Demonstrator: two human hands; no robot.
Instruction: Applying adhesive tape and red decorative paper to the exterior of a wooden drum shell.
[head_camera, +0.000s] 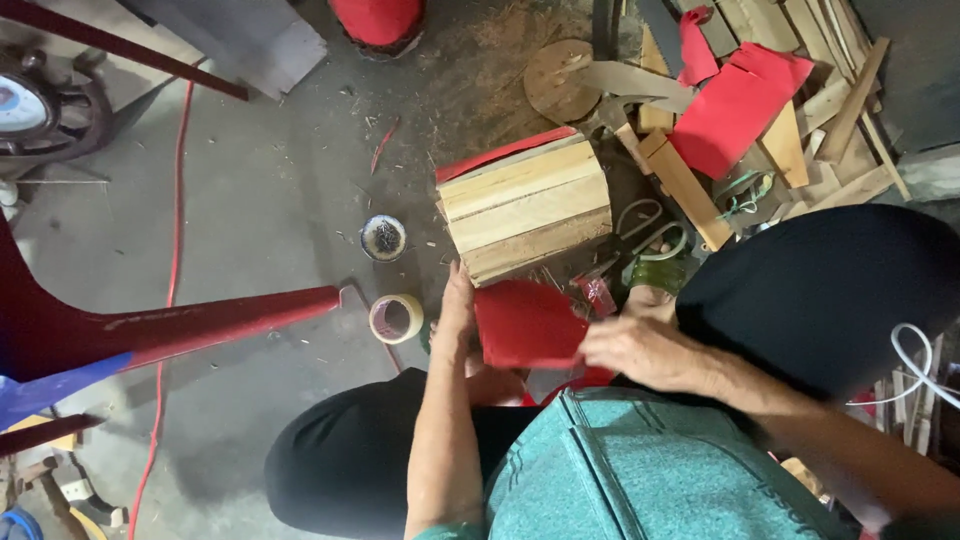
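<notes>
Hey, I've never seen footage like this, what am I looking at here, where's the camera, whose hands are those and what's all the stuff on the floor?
There is no machine here. The one picture comes from a camera worn on a person's head, looking straight down at their own lap, knees and hands.

The left hand rests flat along the edge of a red sheet, and the right hand pinches its other side, so both hands hold it.

Just beyond, on the concrete floor, stands a wooden block of glued slats with a red strip along its top edge. Near the left hand lie a roll of tape and a small round tin. To the right are scissors, more red sheets and a heap of wood offcuts. A red cable runs across the floor at left.
</notes>
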